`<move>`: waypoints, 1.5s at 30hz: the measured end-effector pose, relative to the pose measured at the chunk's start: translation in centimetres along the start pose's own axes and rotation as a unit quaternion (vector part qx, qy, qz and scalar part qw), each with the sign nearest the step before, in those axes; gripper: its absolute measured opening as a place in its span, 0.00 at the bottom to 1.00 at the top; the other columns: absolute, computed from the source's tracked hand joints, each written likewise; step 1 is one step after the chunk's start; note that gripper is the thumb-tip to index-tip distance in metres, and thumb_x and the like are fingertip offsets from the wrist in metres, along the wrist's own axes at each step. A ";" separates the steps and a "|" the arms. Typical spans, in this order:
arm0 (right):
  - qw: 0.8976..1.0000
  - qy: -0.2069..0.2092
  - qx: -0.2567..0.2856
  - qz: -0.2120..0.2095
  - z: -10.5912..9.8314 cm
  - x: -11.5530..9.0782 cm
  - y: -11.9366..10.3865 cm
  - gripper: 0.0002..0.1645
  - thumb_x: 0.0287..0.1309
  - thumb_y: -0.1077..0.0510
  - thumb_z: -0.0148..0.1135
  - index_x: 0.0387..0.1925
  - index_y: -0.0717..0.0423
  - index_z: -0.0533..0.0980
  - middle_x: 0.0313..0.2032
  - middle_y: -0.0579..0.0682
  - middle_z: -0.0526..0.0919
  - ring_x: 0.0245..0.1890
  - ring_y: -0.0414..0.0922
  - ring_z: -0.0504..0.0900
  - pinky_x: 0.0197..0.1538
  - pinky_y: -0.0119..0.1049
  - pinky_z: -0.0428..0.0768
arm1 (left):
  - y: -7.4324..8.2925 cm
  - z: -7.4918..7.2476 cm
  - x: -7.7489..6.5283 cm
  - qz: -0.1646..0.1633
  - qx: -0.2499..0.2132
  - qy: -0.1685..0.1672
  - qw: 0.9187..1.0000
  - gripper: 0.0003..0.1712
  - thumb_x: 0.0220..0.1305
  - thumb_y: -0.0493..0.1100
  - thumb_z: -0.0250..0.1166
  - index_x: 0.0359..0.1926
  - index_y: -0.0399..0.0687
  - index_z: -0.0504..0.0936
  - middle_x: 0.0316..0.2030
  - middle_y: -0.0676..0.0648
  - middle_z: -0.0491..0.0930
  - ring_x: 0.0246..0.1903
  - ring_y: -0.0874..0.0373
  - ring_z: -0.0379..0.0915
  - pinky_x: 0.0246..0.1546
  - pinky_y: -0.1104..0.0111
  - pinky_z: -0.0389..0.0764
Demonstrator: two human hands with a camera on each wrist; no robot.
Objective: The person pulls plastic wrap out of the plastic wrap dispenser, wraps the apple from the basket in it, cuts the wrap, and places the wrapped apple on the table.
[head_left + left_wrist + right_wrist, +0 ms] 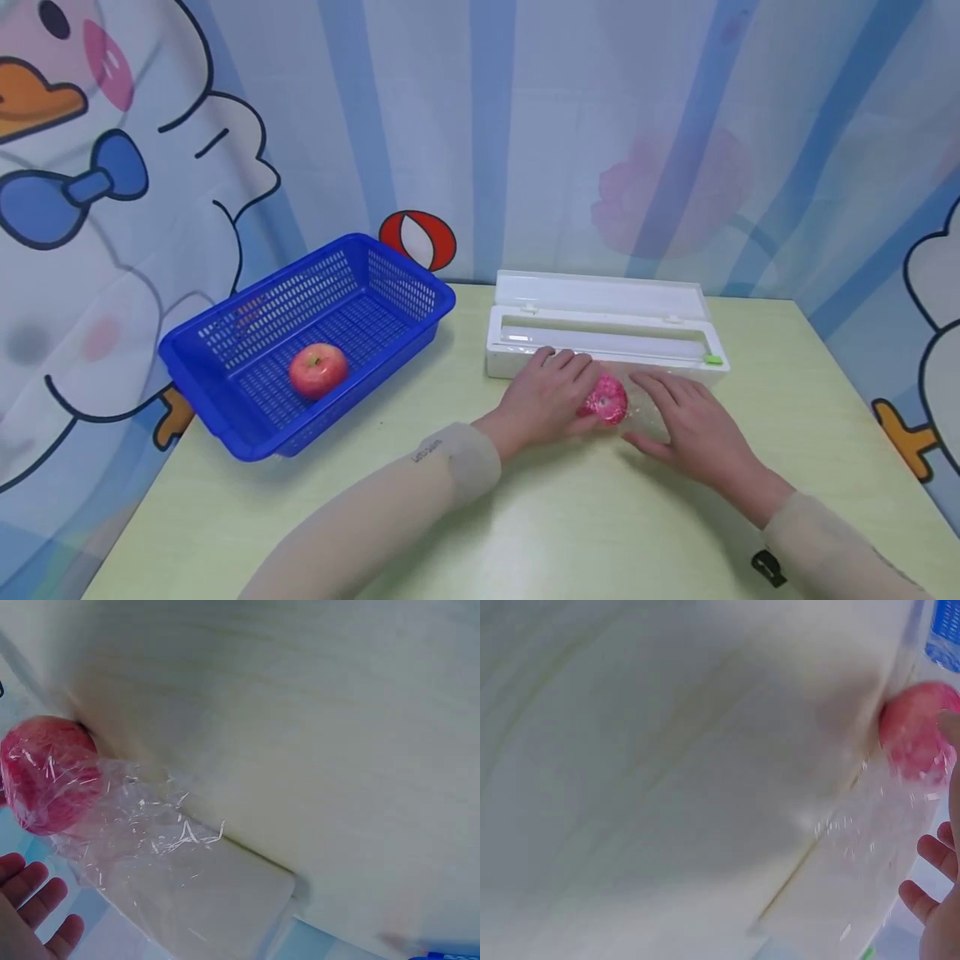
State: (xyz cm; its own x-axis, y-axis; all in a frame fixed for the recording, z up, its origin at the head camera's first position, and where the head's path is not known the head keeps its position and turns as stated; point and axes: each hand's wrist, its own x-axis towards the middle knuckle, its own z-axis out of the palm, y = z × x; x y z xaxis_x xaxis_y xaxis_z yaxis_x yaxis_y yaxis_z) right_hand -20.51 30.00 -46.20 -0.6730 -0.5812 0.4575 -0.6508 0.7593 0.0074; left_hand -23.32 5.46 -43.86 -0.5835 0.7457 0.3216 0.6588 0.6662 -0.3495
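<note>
1. Film-draped apple (pixel 607 400), before the white dispenser (pixel 600 320), could roll if nudged; the left grip (pixel 546 396) beside it has fingers loosely apart.
2. Cling film (pixel 146 825) could crumple if the right grip (pixel 693 425), also spread, snags it.
3. Tugging could shift the dispenser.

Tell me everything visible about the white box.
The white box is long, rectangular and plastic-looking, set on the table near its far edge. Its lid stands open at the back; a top slot shows a pale bar, with a green tab at the right end. Crinkled clear film lies over its front and a red apple. Whether the left grip touches the box is unclear.
</note>
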 end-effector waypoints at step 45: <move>0.955 -0.009 0.106 0.276 -1.1 -1.8 7.7 0.40 0.59 0.42 0.61 0.64 0.61 0.59 0.54 0.63 0.67 0.50 0.58 0.67 0.47 0.57 0.68 | 6.1 -1.2 17.0 -0.089 -0.110 -0.183 0.973 0.18 0.66 0.63 0.54 0.56 0.80 0.68 0.50 0.65 0.66 0.50 0.66 0.60 0.50 0.64 0.63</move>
State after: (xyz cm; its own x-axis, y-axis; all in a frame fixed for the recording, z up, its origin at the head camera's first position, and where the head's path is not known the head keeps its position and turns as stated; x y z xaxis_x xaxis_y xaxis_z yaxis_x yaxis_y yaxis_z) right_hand -23.93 37.26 -45.97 -0.9391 -0.1152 0.3238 -0.2495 0.8765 -0.4118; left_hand -28.59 22.18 -39.45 -0.8011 0.5984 0.0110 0.5940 0.7973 -0.1072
